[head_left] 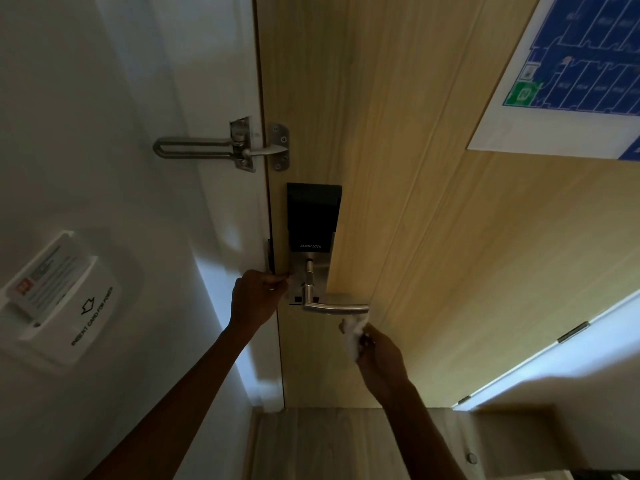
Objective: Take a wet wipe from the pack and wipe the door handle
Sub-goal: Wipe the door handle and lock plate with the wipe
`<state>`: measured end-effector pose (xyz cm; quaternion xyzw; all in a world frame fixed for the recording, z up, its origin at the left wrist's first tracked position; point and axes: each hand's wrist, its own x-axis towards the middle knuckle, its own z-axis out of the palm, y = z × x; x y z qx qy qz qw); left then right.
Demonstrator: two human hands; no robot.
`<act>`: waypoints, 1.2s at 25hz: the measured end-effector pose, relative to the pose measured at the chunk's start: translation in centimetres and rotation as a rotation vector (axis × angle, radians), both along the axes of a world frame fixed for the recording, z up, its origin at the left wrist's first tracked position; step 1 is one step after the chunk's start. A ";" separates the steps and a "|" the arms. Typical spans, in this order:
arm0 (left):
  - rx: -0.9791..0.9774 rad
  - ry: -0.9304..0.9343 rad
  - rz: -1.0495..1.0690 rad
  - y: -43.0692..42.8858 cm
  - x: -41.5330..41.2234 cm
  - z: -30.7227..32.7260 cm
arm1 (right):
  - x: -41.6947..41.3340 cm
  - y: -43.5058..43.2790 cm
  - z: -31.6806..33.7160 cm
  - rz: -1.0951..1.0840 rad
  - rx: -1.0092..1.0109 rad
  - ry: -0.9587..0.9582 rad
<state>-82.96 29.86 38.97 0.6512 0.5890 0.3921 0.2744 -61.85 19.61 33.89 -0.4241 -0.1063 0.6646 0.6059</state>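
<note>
Door [433,237]: pale wood grain, its edge meeting a white wall [104,133].

Door handle [334,308]: metal lever, level, pointing right from a silver plate under a black lock [313,216] marked "SMART LOCK".

Wet wipe [354,336]: white, crumpled, just below the free end of the lever; whether it touched the metal could not be told.

Right hand [379,358]: below the lever, fingers [367,341] pinched closed on the wipe.

Left hand [256,297]: at the door edge beside the silver plate, fingers curled shut; whether they held anything could not be told.

Swing latch [221,147]: metal, above the lock, spanning wall and door.

Card holder [59,292]: white, on the wall at left, a card in its slot.

Floor plan [571,74]: blue and white sheet on the door, upper right.
</note>
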 end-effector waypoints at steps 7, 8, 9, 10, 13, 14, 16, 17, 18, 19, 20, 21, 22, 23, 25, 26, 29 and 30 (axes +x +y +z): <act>-0.007 0.024 -0.018 0.1 -0.2 0.2 | -7.6 1.3 2.2 0.089 0.013 0.336; -0.006 0.038 -0.021 0.2 -0.2 0.2 | -8.0 1.5 2.5 0.067 0.018 0.282; -0.009 0.041 -0.024 0.2 -0.2 0.2 | -8.1 1.6 2.5 0.046 0.021 0.229; -0.016 0.031 -0.027 0.3 -0.3 0.2 | -8.0 1.5 2.4 0.025 0.014 0.174; -0.018 0.009 -0.026 0.3 -0.2 0.2 | -7.9 1.7 2.0 -0.036 -0.008 -0.020; -0.019 0.009 -0.025 0.2 -0.2 0.2 | -7.9 1.9 2.0 -0.057 -0.011 -0.086; -0.031 -0.001 -0.026 0.2 -0.2 0.3 | -7.8 2.0 2.0 -0.105 -0.027 -0.171; -0.035 -0.008 -0.025 0.2 -0.1 0.3 | -7.5 1.9 2.0 -0.132 -0.040 -0.200; -0.035 -0.012 -0.022 0.2 -0.1 0.3 | -7.1 1.8 1.8 -0.153 -0.051 -0.223; -0.034 -0.011 -0.019 0.1 -0.1 0.4 | -6.6 1.7 1.8 -0.167 -0.062 -0.237; -0.039 -0.012 -0.018 0.1 -0.1 0.4 | -5.9 1.6 1.7 -0.181 -0.071 -0.243; -0.045 -0.014 -0.017 0.1 -0.2 0.5 | -5.2 1.4 1.7 -0.193 -0.082 -0.243; -0.049 -0.017 -0.016 0.1 -0.2 0.5 | -4.4 1.3 1.8 -0.210 -0.097 -0.240; -0.047 -0.016 -0.017 0.0 -0.2 0.5 | -3.5 1.2 1.9 -0.232 -0.117 -0.239; -0.036 -0.008 -0.014 -0.1 -0.1 0.6 | -1.6 1.0 2.2 -0.302 -0.152 -0.258; -0.033 -0.008 -0.010 -0.1 -0.1 0.6 | -0.6 0.9 2.3 -0.350 -0.159 -0.277; -0.019 0.003 -0.016 -0.1 -0.1 0.6 | 2.5 0.8 3.4 -0.511 -0.097 -0.490; -0.014 0.011 -0.016 -0.1 -0.1 0.6 | 3.2 1.1 3.8 -0.538 -0.036 -0.585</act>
